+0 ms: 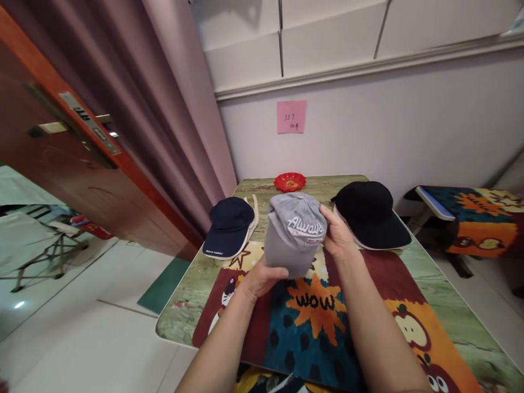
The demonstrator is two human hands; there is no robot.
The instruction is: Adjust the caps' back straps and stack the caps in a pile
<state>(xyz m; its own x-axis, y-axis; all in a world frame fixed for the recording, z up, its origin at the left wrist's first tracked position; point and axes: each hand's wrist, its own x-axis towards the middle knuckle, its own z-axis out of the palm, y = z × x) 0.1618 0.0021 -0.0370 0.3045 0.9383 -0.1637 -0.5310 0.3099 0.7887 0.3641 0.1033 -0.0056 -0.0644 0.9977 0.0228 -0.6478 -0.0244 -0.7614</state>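
"What's nearest?"
"The tabletop [180, 316], with a mat [303, 349] on it."
"Anything held?"
"The grey cap [295, 234], above the mat: the left hand [261, 278] pinches its brim, the right hand [339, 234] grips its crown's side."
"Farther?"
"Navy cap [229, 218] left, black cap [366, 215] right; then a red dish [290, 182], then the wall [368, 120] with a pink note [291, 117]."

Our left forearm [223, 341], at seven o'clock, is bare; our right forearm [374, 311], at five, likewise; both taper toward bare hands [260, 279].
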